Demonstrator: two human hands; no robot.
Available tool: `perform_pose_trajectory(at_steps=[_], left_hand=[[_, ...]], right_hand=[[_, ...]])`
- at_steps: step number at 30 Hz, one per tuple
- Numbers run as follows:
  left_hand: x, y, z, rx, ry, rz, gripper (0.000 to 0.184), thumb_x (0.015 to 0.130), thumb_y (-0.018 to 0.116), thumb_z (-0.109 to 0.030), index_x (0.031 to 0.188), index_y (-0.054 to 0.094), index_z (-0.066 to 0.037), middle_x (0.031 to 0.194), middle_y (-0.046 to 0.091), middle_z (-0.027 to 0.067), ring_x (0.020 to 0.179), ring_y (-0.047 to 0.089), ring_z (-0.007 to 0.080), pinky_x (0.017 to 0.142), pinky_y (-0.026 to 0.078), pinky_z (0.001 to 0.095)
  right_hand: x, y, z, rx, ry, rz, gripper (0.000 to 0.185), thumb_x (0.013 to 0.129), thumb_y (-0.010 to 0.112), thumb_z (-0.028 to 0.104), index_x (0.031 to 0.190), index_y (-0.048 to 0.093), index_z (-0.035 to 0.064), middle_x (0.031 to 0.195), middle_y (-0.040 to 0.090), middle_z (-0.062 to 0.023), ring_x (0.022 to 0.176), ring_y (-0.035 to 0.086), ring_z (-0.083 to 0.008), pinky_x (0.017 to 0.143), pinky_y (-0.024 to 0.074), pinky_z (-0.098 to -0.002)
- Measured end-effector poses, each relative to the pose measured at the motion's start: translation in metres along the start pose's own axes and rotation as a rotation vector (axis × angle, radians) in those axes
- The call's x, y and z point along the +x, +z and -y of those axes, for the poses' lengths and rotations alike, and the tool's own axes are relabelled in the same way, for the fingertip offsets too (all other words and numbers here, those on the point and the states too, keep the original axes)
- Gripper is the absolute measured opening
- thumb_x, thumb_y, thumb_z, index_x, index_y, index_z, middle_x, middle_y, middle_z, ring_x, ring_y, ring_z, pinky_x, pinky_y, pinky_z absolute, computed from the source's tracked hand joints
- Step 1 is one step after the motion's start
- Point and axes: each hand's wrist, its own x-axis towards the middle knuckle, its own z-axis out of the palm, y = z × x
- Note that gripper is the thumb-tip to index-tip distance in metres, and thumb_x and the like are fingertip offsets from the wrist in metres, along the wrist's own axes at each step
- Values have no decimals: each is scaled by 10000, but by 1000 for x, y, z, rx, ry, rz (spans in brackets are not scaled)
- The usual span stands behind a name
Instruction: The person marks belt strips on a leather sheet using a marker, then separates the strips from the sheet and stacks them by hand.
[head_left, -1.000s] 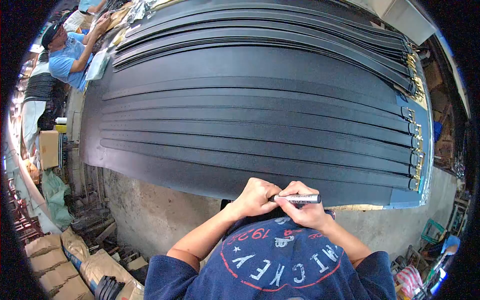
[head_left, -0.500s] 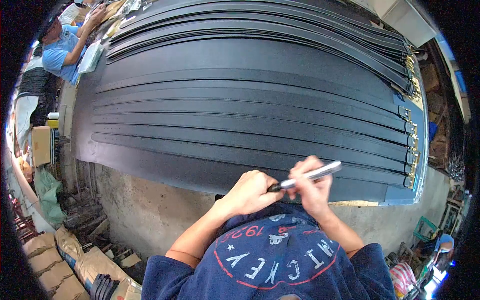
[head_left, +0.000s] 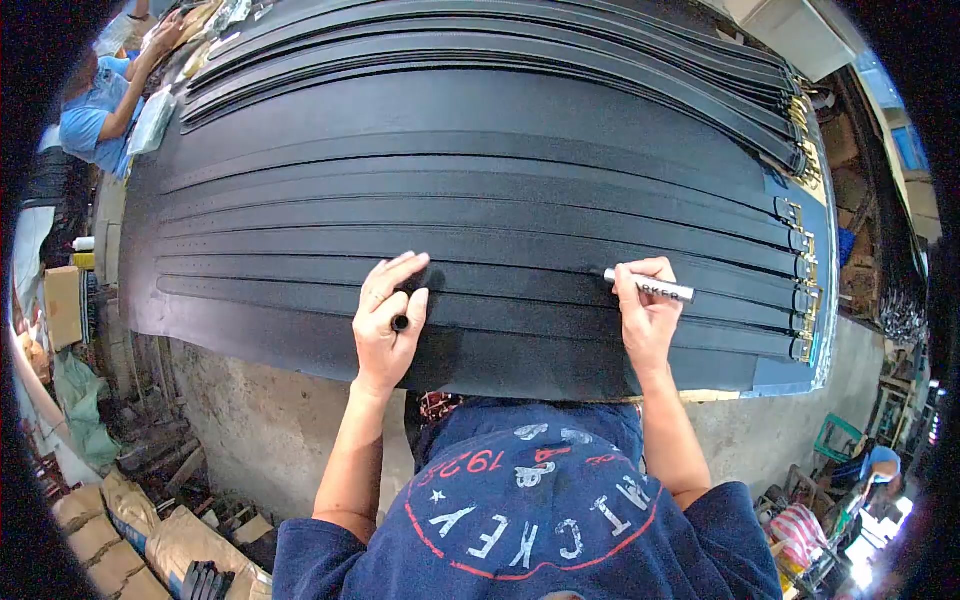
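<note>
My right hand grips a white and grey marker, its tip pointing left at the edge of a black belt. In my left hand is the black marker cap, held by curled fingers while the forefinger stretches toward the belts. Several black belts lie side by side across the table, with punched holes at their left ends. Metal buckles sit at their right ends. Both hands are over the nearer belts.
A thick stack of black belts lies along the far side of the black-covered table. At the far left, a co-worker in a blue shirt is beside the table. Brown paper bundles lie on the floor at lower left.
The marker and its cap have come apart. My right hand has moved up with the marker, and my left hand has moved left and up with the cap.
</note>
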Motion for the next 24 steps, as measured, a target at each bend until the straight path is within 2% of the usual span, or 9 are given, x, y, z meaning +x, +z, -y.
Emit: perform_pose_trajectory(at_steps=[4,9,12,18,24], left_hand=[[-2,4,12,126,10,33,346,818,643,-30,586,386,-14,1272,572,132,1260,470,325,1052,325,483],[-1,6,12,150,-2,37,326,840,615,-23,602,391,-11,1257,579,148,1262,466,332,1060,313,474],[-1,6,13,130,-8,37,316,851,600,-18,609,396,-9,1250,584,154,1267,462,332,1064,306,470],[0,6,11,138,-14,41,314,854,597,-19,607,404,-11,1244,590,148,1266,464,328,1063,309,470],[0,7,12,148,-20,27,330,841,615,-27,589,401,-15,1240,595,129,1247,486,309,1056,327,458]], right_hand=[[0,-1,-9,-60,-82,-6,93,879,629,41,868,540,15,815,621,-52,736,566,-68,672,452,-211],[0,1,-6,8,-23,-9,92,879,629,46,863,544,15,815,621,-52,750,575,-78,688,455,-213],[1,1,-6,-40,-53,7,95,872,639,53,852,552,22,789,612,-33,695,543,-52,630,440,-204],[2,4,-4,-275,-199,43,118,823,680,49,800,565,33,702,540,12,529,420,-22,460,341,-195],[4,7,-8,-247,-242,52,137,829,671,44,792,540,31,695,520,13,535,411,-30,466,341,-201]])
